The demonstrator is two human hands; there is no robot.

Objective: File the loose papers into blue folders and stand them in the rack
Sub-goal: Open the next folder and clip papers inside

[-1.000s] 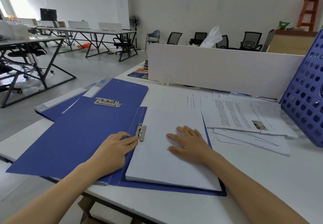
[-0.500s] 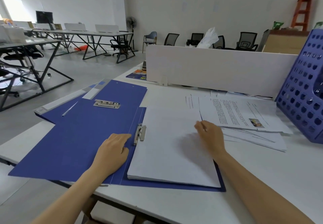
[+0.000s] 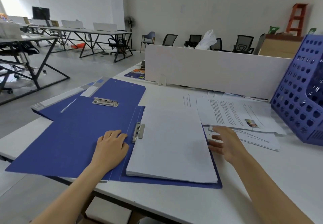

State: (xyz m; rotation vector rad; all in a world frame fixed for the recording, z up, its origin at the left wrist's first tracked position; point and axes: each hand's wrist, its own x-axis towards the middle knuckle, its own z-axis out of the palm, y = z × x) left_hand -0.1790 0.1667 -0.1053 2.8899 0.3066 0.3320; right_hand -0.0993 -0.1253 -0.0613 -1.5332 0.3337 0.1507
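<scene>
An open blue folder (image 3: 66, 141) lies flat on the white desk (image 3: 288, 174). A white stack of papers (image 3: 171, 143) sits in its right half beside a metal clip (image 3: 139, 131). My left hand (image 3: 111, 147) rests on the folder's inner cover just left of the clip, fingers loosely curled. My right hand (image 3: 225, 144) hovers at the right edge of the stack with fingers spread, touching the folder's edge. Loose printed papers (image 3: 234, 113) lie to the right. The blue perforated rack (image 3: 300, 92) stands at the far right.
A second blue folder (image 3: 115, 92) with its own clip lies open under and behind the first, overhanging the desk's left edge. A white partition (image 3: 209, 70) walls off the back of the desk. Tables and chairs stand farther off in the room.
My right hand slid off the top of the paper stack to its right edge, towards the loose papers. My left hand stayed by the clip.
</scene>
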